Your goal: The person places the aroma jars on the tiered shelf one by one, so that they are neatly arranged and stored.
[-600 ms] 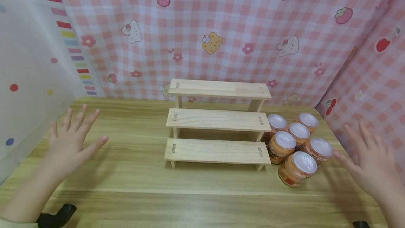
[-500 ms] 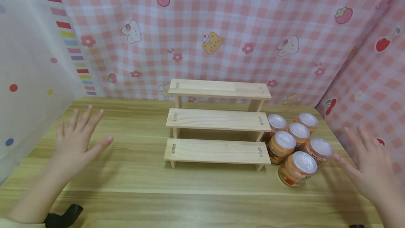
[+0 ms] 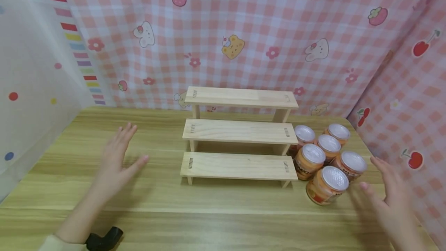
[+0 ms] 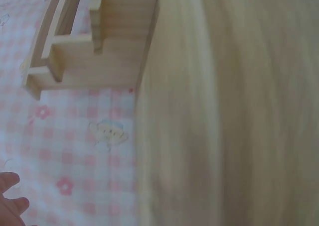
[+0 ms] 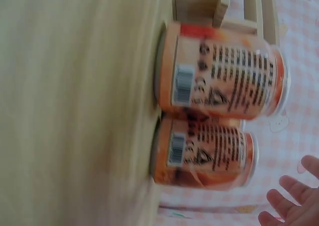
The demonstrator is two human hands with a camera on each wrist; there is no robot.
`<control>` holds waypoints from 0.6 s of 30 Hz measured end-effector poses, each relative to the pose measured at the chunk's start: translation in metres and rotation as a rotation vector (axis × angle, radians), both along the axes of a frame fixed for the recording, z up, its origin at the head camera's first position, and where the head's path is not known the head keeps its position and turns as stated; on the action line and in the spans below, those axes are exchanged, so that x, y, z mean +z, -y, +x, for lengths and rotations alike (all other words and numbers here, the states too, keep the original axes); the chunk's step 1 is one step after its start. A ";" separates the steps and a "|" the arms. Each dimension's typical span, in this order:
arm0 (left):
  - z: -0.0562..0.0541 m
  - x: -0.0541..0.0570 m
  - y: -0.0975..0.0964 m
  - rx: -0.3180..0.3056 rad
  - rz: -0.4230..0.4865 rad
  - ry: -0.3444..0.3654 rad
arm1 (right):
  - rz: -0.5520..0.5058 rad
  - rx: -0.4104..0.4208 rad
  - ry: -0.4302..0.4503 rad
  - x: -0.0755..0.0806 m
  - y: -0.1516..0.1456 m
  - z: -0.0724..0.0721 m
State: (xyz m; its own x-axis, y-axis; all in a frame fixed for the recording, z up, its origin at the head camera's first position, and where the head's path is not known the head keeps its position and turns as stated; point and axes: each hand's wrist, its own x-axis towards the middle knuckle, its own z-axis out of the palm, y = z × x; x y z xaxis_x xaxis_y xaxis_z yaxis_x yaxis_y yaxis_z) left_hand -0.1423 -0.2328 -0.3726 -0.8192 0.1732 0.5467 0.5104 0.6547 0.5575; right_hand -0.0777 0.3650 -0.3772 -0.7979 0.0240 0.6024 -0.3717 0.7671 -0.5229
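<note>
While near one hand [image 3: 393,201], six cans [image 3: 327,188]

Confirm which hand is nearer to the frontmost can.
Right. The right hand is to the right of the frontmost can, apart from it; the left hand is farther off, past the wooden stand's left end.

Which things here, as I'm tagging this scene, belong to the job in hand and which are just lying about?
Likely the job's:
six cans, beside the right hand
shelf, between the hands

Likely just surroundings:
table, under shelf and cans
cloth, behind
black piece, near the left hand, perhaps worn
</note>
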 end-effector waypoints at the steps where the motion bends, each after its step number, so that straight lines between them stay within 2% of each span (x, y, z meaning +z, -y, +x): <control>1: 0.000 -0.002 -0.003 -0.006 0.023 0.015 | -0.016 -0.001 -0.006 -0.002 0.002 0.001; 3: -0.001 -0.007 -0.009 -0.009 0.050 0.053 | -0.034 -0.007 -0.005 -0.005 0.006 0.003; 10: -0.003 -0.023 -0.026 -0.039 0.170 0.313 | -0.151 -0.019 0.096 -0.010 0.024 0.009; 13: -0.004 -0.030 -0.031 -0.058 0.220 0.365 | -0.214 -0.025 0.117 -0.015 0.030 0.009; 18: -0.007 -0.042 -0.039 -0.105 0.263 0.377 | -0.282 -0.002 0.096 -0.023 0.040 0.007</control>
State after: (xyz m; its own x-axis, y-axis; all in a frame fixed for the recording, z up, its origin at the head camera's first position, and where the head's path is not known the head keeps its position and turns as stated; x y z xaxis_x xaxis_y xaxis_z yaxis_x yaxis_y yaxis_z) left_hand -0.1496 -0.1940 -0.4149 -0.9545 0.1608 0.2512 0.2965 0.4218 0.8568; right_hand -0.0709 0.3254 -0.4001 -0.8508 0.1813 0.4933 -0.3088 0.5871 -0.7483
